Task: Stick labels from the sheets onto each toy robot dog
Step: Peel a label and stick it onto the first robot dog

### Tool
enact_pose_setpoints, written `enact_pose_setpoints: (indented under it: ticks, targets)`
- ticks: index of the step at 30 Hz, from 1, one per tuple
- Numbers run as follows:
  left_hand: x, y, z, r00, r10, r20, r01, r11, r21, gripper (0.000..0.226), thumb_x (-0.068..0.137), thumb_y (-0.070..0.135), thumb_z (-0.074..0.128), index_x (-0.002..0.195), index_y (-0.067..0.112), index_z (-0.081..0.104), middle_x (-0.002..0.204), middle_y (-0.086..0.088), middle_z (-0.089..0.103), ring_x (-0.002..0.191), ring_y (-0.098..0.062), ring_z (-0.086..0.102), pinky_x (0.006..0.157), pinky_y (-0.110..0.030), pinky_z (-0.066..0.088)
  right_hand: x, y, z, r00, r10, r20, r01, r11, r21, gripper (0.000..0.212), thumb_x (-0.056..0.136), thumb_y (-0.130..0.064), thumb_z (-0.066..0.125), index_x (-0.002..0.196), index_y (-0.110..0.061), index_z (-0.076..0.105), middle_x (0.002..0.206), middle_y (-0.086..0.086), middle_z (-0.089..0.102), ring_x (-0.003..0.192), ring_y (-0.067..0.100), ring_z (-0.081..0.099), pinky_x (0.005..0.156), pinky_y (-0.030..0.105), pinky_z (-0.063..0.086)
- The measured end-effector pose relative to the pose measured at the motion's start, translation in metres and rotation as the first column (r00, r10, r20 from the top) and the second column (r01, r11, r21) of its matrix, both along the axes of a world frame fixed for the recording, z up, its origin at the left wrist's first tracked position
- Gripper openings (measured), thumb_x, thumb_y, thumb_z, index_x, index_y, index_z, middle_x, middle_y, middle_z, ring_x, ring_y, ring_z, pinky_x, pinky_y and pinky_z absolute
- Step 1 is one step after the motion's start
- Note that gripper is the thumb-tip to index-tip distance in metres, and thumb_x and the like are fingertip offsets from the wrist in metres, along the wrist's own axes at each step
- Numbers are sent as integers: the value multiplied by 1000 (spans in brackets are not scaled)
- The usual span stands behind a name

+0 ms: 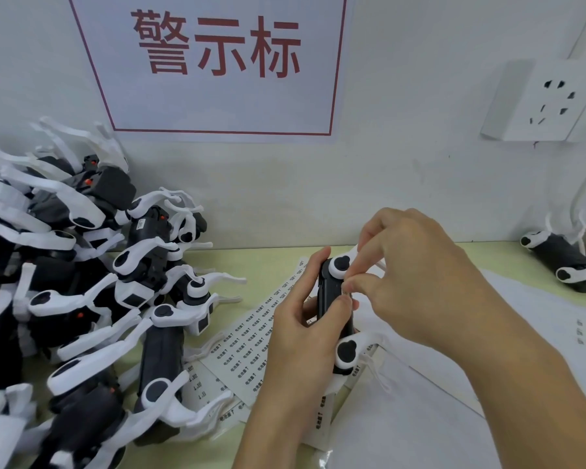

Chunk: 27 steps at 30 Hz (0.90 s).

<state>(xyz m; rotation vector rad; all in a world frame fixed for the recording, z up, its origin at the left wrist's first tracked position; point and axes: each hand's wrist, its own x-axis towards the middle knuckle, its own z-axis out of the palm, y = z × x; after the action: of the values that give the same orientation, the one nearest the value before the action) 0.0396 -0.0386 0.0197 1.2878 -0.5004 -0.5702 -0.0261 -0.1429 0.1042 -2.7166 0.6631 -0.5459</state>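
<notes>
My left hand (295,330) grips a toy dog (335,309) over the label sheets (251,336), its long body running away from me toward the wall. My right hand (416,265) pinches at its upturned side. A pile of dogs (82,282) lies left of it.

Head view: I see both forearms bare to the frame edge, no sleeve, glove, watch or ring visible. Left hand (298,328) and right hand (416,265): nails short and unpainted where I can make them out. No markings.
</notes>
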Motion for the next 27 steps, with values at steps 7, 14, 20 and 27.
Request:
enact_pose_setpoints:
  ticks: [7,14,20,27]
  targets:
    - [0,0,-1,1000,1,20,-1,1000,-17,56,76,30,65,119,65,58,104,-12,73,79,-20,65,78,-32,54,2,0,0,999,-30,-17,31,999,21,16,79,-36,78,69,-39,66,101,-12,54,96,9,46,67,28,38]
    - [1,-1,-2,999,2,39,0,999,-48,54,77,29,66,115,66,59,98,-11,74,77,-18,64,74,-25,54,3,3,2,997,-72,-32,72,997,14,12,78,-37,78,70,-37,68,101,-9,56,91,10,51,62,26,36]
    - [2,-1,-3,999,1,42,2,997,-72,53,78,28,67,115,65,60,96,-13,73,76,-18,64,74,-27,55,2,7,4,993,-112,-41,112,994,4,14,77,-36,79,67,-35,69,95,-12,59,89,9,54,57,16,32]
    - [2,-1,-5,998,-7,59,11,997,-74,53,79,30,67,118,65,59,90,-2,73,73,-15,63,74,-23,55,2,13,7,984,-174,-40,174,985,-2,16,76,-32,79,65,-30,67,85,-14,62,82,14,62,55,21,38]
